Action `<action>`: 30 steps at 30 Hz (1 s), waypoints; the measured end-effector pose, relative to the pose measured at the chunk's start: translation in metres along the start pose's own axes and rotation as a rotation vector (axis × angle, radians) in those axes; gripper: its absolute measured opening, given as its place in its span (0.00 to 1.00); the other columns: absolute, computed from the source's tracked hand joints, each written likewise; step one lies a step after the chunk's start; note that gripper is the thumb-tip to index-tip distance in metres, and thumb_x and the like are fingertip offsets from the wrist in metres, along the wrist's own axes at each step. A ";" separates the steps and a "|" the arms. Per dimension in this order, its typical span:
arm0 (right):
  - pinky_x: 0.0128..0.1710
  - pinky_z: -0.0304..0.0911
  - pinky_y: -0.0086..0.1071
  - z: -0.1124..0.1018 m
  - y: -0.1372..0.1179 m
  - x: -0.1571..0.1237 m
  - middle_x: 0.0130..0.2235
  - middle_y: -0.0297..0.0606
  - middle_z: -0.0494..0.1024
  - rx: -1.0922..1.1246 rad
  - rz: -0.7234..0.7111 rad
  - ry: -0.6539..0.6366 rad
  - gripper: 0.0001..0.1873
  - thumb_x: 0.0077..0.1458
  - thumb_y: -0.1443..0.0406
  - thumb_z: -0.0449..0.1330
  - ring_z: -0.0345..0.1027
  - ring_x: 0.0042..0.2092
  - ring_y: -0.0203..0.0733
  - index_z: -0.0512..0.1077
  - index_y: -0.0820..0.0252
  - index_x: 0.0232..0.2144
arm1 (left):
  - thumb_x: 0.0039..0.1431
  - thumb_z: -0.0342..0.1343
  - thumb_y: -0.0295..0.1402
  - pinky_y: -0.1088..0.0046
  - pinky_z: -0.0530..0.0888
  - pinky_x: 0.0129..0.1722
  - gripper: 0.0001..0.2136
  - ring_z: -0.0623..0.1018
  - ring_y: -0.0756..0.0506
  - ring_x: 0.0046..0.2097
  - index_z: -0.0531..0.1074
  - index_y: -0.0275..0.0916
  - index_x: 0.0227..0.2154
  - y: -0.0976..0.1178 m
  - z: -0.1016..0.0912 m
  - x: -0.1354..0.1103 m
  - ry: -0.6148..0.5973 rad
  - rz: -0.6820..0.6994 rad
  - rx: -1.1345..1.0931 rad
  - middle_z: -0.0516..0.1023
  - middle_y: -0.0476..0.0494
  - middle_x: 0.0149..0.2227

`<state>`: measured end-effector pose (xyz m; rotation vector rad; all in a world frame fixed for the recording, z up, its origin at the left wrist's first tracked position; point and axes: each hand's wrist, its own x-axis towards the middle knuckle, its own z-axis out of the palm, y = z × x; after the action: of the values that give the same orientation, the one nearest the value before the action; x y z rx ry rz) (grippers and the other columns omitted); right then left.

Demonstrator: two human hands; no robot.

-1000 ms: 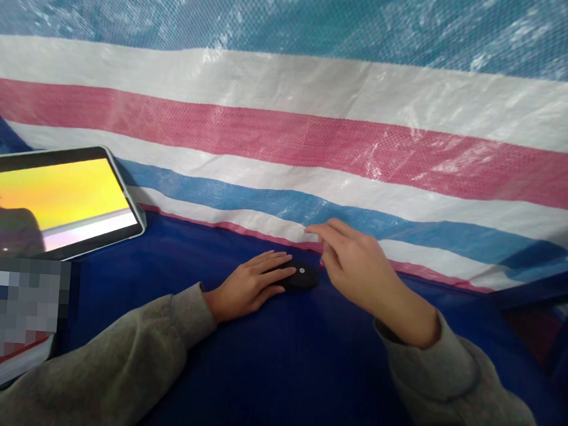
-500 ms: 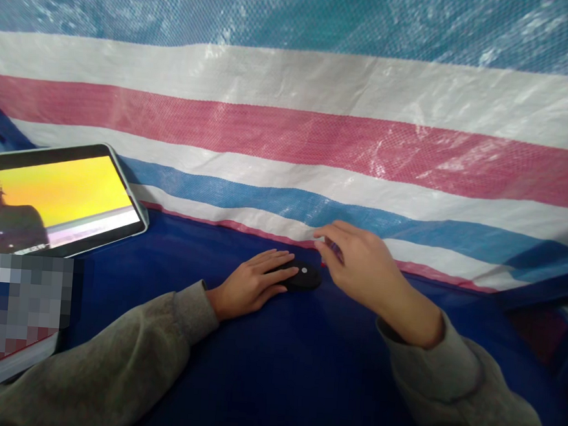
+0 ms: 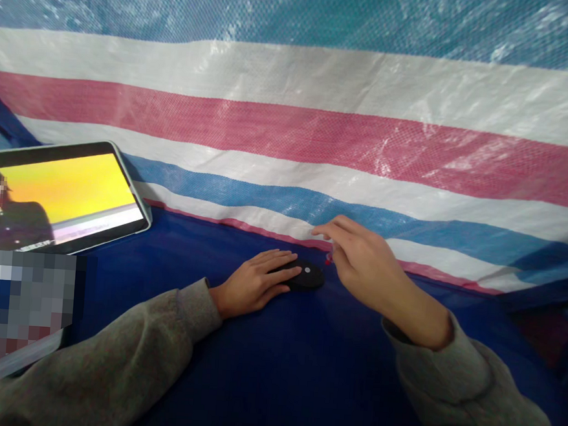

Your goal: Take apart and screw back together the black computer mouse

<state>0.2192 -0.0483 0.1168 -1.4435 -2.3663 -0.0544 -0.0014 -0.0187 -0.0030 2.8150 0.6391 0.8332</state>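
My left hand point(image 3: 262, 281) lies flat with its fingers stretched out over the left part of a black oval object point(image 3: 314, 279). A small pale round spot shows on top of this object, which rests on the dark blue surface. My right hand point(image 3: 363, 261) is raised just right of it, fingers bent and drawn together toward the thumb. Whatever the fingertips hold, if anything, is hidden or too small to name. Below the curled fingers, a tiny red-and-pale thing point(image 3: 329, 259) shows beside the palm; I cannot tell whether the hand touches it.
A tablet point(image 3: 76, 192) with a bright yellow picture leans at the left. In front of it lies a blurred-out device point(image 3: 22, 344), partly behind my left sleeve. Striped plastic sheeting point(image 3: 289, 135) hangs behind the blue surface point(image 3: 277, 381). Blue frame bars point(image 3: 546, 290) stand at the sides.
My right hand has turned slightly and its thumb is now tucked behind the fingers. The tiny red thing shows more clearly. My left hand stays on the black oval object.
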 end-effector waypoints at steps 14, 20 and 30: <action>0.42 0.63 0.35 0.000 -0.001 -0.001 0.43 0.43 0.75 -0.045 0.014 -0.036 0.18 0.57 0.73 0.48 0.71 0.42 0.44 0.73 0.61 0.45 | 0.68 0.49 0.36 0.54 0.67 0.61 0.19 0.67 0.41 0.63 0.64 0.43 0.59 0.000 0.002 0.000 0.011 -0.004 -0.012 0.66 0.40 0.61; 0.41 0.62 0.34 0.000 -0.002 -0.002 0.43 0.42 0.76 -0.071 0.034 -0.030 0.22 0.58 0.74 0.47 0.71 0.40 0.43 0.71 0.60 0.50 | 0.68 0.49 0.36 0.53 0.68 0.60 0.19 0.68 0.40 0.62 0.64 0.43 0.59 0.000 0.001 0.000 0.013 -0.003 -0.017 0.67 0.39 0.61; 0.41 0.62 0.34 -0.002 0.001 0.000 0.40 0.40 0.78 -0.026 0.045 -0.031 0.18 0.57 0.73 0.49 0.72 0.38 0.42 0.74 0.59 0.45 | 0.68 0.49 0.36 0.55 0.67 0.62 0.19 0.67 0.41 0.62 0.64 0.42 0.59 0.000 0.001 0.000 -0.001 -0.014 -0.016 0.66 0.39 0.61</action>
<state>0.2207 -0.0487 0.1189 -1.5192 -2.3650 -0.0516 -0.0012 -0.0186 -0.0040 2.7936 0.6477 0.8302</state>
